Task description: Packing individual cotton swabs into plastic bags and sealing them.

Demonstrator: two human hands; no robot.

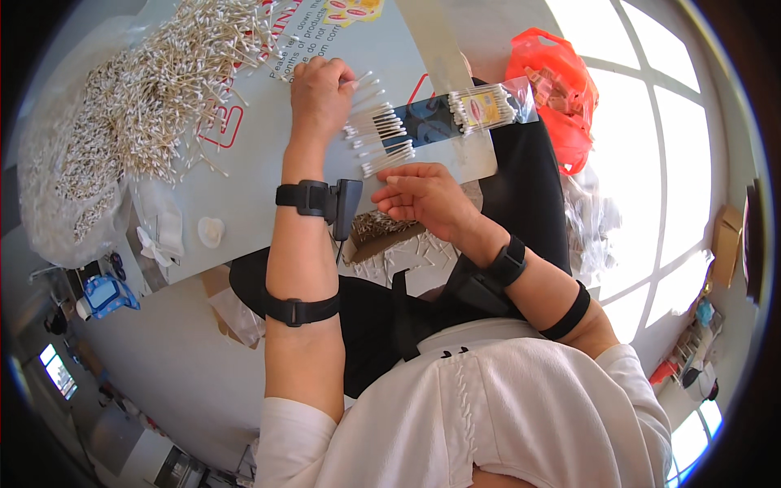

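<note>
Head view: swab heap (154,98) far left on table (252,199). Left hand (323,93) curled; cannot tell what it grips. 1 swab row (380,126) between 2 hands. Right hand (427,199) loosely open, near row's end. Swab bundle (482,110), then red bag (557,106).

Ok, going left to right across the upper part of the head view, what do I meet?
Heap of loose cotton swabs → left hand → row of laid-out swabs → bundle of swabs with a yellow label → red plastic bag.
</note>
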